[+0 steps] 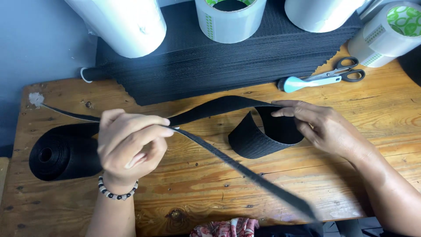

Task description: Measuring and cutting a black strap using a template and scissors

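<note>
Between my hands, black webbing (219, 105) spans the wooden table (386, 109), looping at the right. My left hand (129, 147) pinches it closed; my right hand (320, 125) grips the loop's top edge with its fingertips. Roll (57, 156) lies left, scissors (324, 77) behind. Risk: loose pinch lets the loop spring open.

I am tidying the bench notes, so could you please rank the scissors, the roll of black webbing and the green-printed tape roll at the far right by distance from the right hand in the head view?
From the right hand:
1. Scissors, just beyond it on the table.
2. Green-printed tape roll, farther back at the right corner.
3. Roll of black webbing, far across at the left edge.
</note>
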